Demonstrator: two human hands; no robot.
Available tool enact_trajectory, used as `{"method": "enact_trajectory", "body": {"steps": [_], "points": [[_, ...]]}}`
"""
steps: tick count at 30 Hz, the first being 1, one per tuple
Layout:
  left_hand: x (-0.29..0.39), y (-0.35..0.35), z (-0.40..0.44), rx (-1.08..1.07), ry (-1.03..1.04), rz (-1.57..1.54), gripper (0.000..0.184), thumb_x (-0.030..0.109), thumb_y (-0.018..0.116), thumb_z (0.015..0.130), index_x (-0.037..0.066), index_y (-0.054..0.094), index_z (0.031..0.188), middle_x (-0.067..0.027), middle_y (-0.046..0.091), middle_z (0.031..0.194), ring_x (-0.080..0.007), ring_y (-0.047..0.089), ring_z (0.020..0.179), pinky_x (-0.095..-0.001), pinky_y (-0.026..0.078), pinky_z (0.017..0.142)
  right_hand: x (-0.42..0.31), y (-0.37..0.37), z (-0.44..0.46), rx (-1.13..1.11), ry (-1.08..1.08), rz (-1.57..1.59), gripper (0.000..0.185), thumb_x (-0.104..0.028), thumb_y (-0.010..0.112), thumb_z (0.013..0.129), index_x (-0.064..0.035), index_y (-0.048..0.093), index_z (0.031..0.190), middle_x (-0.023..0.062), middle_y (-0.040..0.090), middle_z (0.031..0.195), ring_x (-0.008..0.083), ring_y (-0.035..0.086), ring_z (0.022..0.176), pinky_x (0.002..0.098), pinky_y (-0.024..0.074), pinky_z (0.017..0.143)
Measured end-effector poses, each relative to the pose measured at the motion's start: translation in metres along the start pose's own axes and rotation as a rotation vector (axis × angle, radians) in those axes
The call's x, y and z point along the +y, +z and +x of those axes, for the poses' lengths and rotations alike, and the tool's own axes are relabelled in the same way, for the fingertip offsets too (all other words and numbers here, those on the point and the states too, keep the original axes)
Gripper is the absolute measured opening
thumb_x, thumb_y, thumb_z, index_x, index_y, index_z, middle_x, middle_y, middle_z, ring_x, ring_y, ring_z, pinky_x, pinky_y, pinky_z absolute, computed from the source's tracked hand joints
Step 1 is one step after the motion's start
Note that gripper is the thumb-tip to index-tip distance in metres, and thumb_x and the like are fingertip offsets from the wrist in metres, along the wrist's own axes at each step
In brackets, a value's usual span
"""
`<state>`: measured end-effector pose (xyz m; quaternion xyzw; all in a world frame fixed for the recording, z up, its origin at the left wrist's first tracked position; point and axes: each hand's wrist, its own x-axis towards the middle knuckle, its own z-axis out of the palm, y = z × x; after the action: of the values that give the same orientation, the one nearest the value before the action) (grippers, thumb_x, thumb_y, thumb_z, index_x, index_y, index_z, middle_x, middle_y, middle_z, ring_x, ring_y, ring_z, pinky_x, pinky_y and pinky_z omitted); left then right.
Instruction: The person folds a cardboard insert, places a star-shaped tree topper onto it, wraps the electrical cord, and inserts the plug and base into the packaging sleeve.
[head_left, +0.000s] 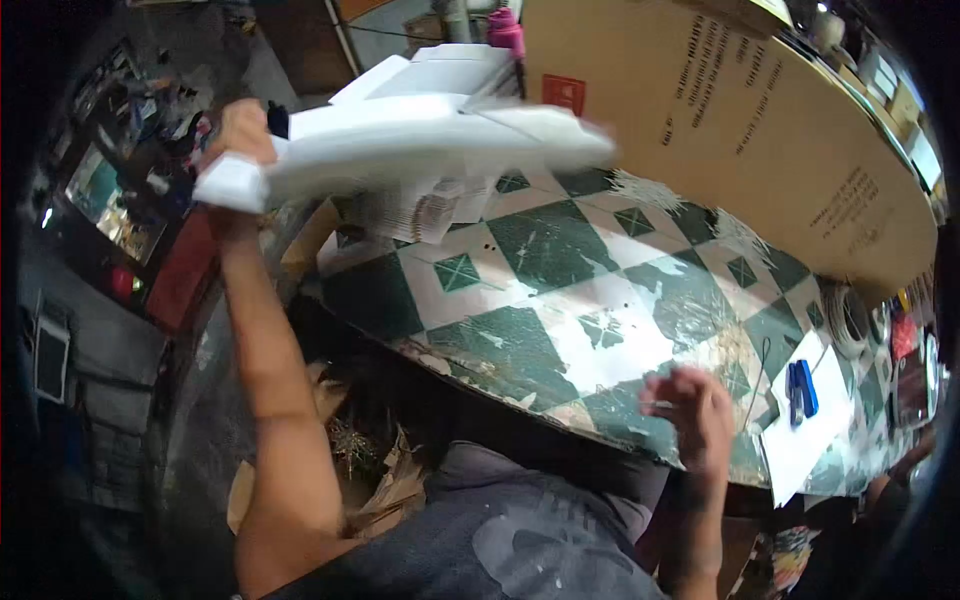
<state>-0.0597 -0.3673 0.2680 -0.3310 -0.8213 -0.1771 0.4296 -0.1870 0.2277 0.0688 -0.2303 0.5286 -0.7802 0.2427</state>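
Observation:
My left hand (240,135), at the end of the outstretched arm, is closed on one end of a long white cardboard piece (430,150). Motion blurs this piece, so its exact shape is unclear. It spans the far left part of the table, above a stack of printed papers (425,212) that it partly hides. Further white folded cardboard (430,72) shows just behind it. My right hand (692,415) hovers near the table's front edge, fingers loosely curled and apart, a little blurred, with nothing visible held.
The table (560,250) has a worn green-and-white checked cover. A large brown carton (720,130) stands along its back. At the right lie a blue stapler (802,392) on white paper (808,440) and a roll of cord or tape (845,320). A pink bottle (506,32) stands behind.

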Motion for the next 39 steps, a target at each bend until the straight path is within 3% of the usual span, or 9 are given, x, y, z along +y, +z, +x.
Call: {"method": "enact_trajectory", "body": {"steps": [3,7,14,18,20,24,31,37,39], "points": [[-0.006,0.065,0.001,-0.183,0.175,-0.197,0.025,0.039,0.061,0.102,0.016,0.069,0.103,-0.0026,0.065,0.094,-0.0187,0.051,0.095,-0.0412,0.040,0.097,0.025,0.009,0.050,-0.312,0.161,0.979,0.085,-0.065,0.044,0.106,-0.0001,0.033,0.160,0.0349,0.053,0.146,0.0448,0.069,0.114,0.0508,0.0610,0.096],[0.014,0.182,0.009,-0.176,0.256,-0.894,0.043,0.048,0.050,0.107,0.011,0.071,0.112,-0.0057,0.068,0.104,-0.0237,0.056,0.114,-0.0405,0.038,0.108,0.026,0.010,0.042,0.031,0.392,0.876,0.074,-0.049,0.054,0.108,-0.0010,0.033,0.160,0.0337,0.053,0.147,0.0384,0.068,0.113,0.0445,0.0581,0.097],[0.105,0.219,-0.020,0.236,-1.331,-1.881,0.070,0.056,0.040,0.108,-0.001,0.050,0.147,-0.0224,0.049,0.148,-0.0394,0.050,0.137,-0.0516,0.038,0.118,0.017,-0.002,-0.039,0.614,0.096,0.180,0.054,-0.007,0.062,0.103,-0.0022,0.039,0.152,0.0252,0.060,0.137,0.0284,0.068,0.108,0.0354,0.0580,0.093],[0.178,0.252,-0.012,0.689,-1.345,-0.741,0.065,0.045,0.055,0.104,0.000,0.045,0.150,-0.0232,0.050,0.145,-0.0375,0.057,0.127,-0.0472,0.047,0.110,0.038,0.007,-0.058,0.975,-0.078,0.270,0.046,-0.006,0.060,0.103,0.0012,0.044,0.146,0.0215,0.063,0.130,0.0238,0.067,0.105,0.0362,0.0573,0.091],[0.261,0.307,0.015,-0.114,-0.810,-0.213,0.070,0.040,0.065,0.099,0.001,0.045,0.153,-0.0206,0.052,0.144,-0.0383,0.052,0.134,-0.0501,0.041,0.114,0.045,0.026,-0.055,1.001,-0.041,0.346,0.047,-0.007,0.061,0.103,0.0014,0.044,0.146,0.0216,0.063,0.131,0.0229,0.066,0.108,0.0361,0.0573,0.090],[0.295,0.381,0.010,-0.561,-0.545,-0.140,0.078,0.035,0.086,0.084,-0.003,0.053,0.144,-0.0268,0.052,0.139,-0.0401,0.054,0.124,-0.0494,0.045,0.104,0.049,0.029,-0.067,0.834,0.053,0.602,0.049,-0.008,0.060,0.104,-0.0007,0.040,0.148,0.0191,0.062,0.129,0.0224,0.064,0.111,0.0352,0.0554,0.090],[0.233,0.362,0.020,-0.837,-0.970,-0.757,0.041,0.025,0.085,0.085,-0.004,0.070,0.110,-0.0128,0.068,0.099,-0.0229,0.058,0.079,-0.0337,0.050,0.077,0.030,0.035,-0.061,0.741,0.105,0.719,0.056,-0.001,0.061,0.100,-0.0019,0.037,0.151,0.0169,0.062,0.120,0.0204,0.062,0.105,0.0285,0.0518,0.086],[0.183,0.292,0.079,-0.585,-0.620,-0.485,0.013,0.006,0.069,0.093,-0.002,0.065,0.084,-0.0052,0.057,0.076,-0.0161,0.039,0.061,-0.0326,0.033,0.058,0.050,0.028,-0.077,0.814,0.218,0.210,0.069,0.007,0.066,0.092,-0.0009,0.034,0.153,0.0233,0.059,0.123,0.0215,0.062,0.104,0.0277,0.0522,0.084],[0.151,0.234,0.116,-0.394,-0.362,-0.022,0.027,-0.009,0.064,0.087,-0.005,0.072,0.112,-0.0075,0.072,0.097,-0.0188,0.064,0.076,-0.0288,0.054,0.072,0.039,0.033,-0.073,0.906,0.194,0.191,0.075,0.009,0.066,0.090,-0.0003,0.031,0.155,0.0237,0.060,0.119,0.0180,0.061,0.088,0.0251,0.0508,0.074]]}}
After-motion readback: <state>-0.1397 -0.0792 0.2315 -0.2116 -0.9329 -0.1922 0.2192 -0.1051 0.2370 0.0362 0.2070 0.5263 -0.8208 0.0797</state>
